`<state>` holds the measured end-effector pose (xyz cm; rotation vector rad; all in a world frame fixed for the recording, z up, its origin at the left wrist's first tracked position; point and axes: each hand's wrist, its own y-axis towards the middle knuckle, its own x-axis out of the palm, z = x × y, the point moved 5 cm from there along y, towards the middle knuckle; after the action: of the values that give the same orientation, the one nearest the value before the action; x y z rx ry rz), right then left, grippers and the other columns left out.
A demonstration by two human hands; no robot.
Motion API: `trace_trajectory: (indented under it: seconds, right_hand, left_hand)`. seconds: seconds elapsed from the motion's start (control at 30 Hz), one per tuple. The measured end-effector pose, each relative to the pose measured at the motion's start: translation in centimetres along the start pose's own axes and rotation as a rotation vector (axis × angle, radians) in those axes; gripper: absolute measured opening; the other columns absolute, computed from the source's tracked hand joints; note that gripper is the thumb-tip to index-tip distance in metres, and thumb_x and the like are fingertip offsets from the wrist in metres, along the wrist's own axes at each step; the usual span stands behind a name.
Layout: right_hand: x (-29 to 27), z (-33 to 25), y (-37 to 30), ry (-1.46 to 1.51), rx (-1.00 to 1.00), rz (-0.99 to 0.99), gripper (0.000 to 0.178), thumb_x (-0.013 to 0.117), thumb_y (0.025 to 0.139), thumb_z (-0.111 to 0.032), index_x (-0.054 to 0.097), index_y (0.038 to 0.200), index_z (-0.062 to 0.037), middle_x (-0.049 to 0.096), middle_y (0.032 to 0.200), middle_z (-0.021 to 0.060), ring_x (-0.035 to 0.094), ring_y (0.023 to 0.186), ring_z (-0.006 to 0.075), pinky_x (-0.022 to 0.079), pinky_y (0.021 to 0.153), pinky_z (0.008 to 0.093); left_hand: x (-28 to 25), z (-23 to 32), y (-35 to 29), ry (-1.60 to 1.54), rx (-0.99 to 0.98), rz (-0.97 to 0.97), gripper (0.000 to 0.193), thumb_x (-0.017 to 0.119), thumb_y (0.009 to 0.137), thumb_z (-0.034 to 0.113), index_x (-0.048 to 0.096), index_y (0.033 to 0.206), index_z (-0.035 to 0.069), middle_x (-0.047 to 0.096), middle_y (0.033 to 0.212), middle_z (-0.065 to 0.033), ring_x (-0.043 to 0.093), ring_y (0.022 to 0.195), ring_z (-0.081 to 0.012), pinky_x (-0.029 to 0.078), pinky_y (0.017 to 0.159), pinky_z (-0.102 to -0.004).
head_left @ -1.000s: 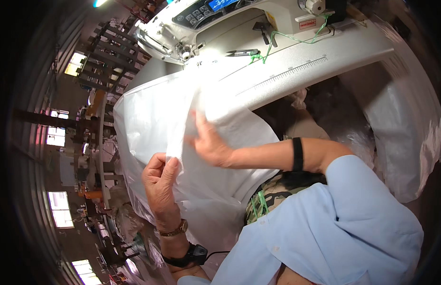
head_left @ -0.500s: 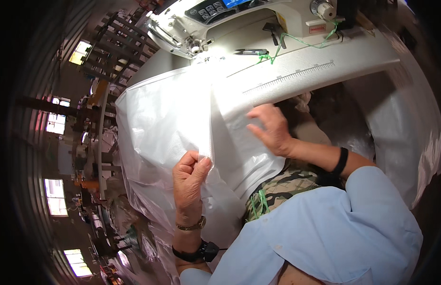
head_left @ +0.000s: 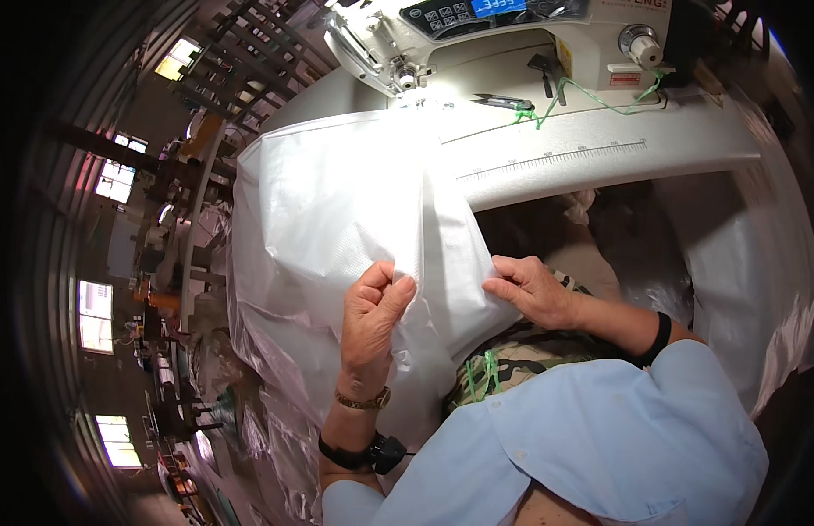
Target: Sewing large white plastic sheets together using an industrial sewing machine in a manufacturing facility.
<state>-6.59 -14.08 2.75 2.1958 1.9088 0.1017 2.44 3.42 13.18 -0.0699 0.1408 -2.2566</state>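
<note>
A large sheet of white woven fabric (head_left: 337,202) drapes from the sewing table down over my lap. My left hand (head_left: 374,309) is closed on a fold of it near the lower middle. My right hand (head_left: 531,287) pinches the fabric's right edge just below the table's front edge. The two hands are a short way apart, with the cloth stretched between them. Under the sewing machine head (head_left: 442,39) at the top, the far end of the fabric lies by the needle.
The white sewing table (head_left: 600,145) carries a printed ruler strip, small snips (head_left: 503,102) and a green thread (head_left: 600,92). More white fabric (head_left: 757,280) hangs at the right. Piles of the same material lie on the floor at left, beside racks and windows.
My right hand has come down and toward me along the fabric's edge. My left hand has shifted right and up, and the cloth has been drawn off the table toward my lap.
</note>
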Motion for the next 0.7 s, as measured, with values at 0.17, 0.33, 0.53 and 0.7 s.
trace_trajectory:
  seconds: [0.17,0.33,0.53,0.7]
  right_hand:
    - [1.9,-3.2,0.1,0.366,0.089,-0.042,0.027,0.058,0.098,-0.017,0.050,0.078,-0.0005,0.044,0.067,-0.0029,0.037,0.066,0.0050,0.036,0.057,0.0268]
    - [3.5,-6.8,0.9,0.305,0.007,-0.216,0.024,0.059,0.097,-0.016,0.049,0.081,-0.0015,0.043,0.065,-0.0004,0.039,0.064,0.0071,0.038,0.057,0.0280]
    - [4.7,-8.3,1.3,0.179,-0.133,-0.307,0.024,0.059,0.097,-0.018,0.047,0.082,-0.0029,0.053,0.065,0.0073,0.049,0.059,0.0152,0.043,0.056,0.0323]
    - [5.6,-9.3,1.1,-0.056,-0.283,-0.380,0.021,0.060,0.094,-0.017,0.047,0.085,-0.0031,0.056,0.066,0.0156,0.059,0.061,0.0347,0.046,0.057,0.0409]
  left_hand:
    - [0.1,-0.1,-0.1,-0.006,-0.013,-0.012,0.010,0.063,0.096,0.013,0.059,0.090,0.007,0.051,0.072,0.0097,0.038,0.063,0.0022,0.029,0.056,-0.0148]
    - [0.1,-0.8,-0.2,-0.017,-0.029,-0.023,0.009,0.062,0.098,0.012,0.060,0.092,0.005,0.056,0.075,0.0074,0.044,0.065,0.0018,0.035,0.058,-0.0152]
    - [0.1,-0.8,-0.2,0.085,0.018,-0.091,0.011,0.058,0.099,0.010,0.061,0.096,0.000,0.061,0.078,0.0035,0.050,0.069,0.0002,0.040,0.060,-0.0171]
    - [-0.5,-0.7,-0.1,0.269,0.050,-0.136,0.012,0.055,0.099,0.008,0.061,0.094,-0.001,0.054,0.074,0.0055,0.043,0.066,-0.0013,0.036,0.058,-0.0189]
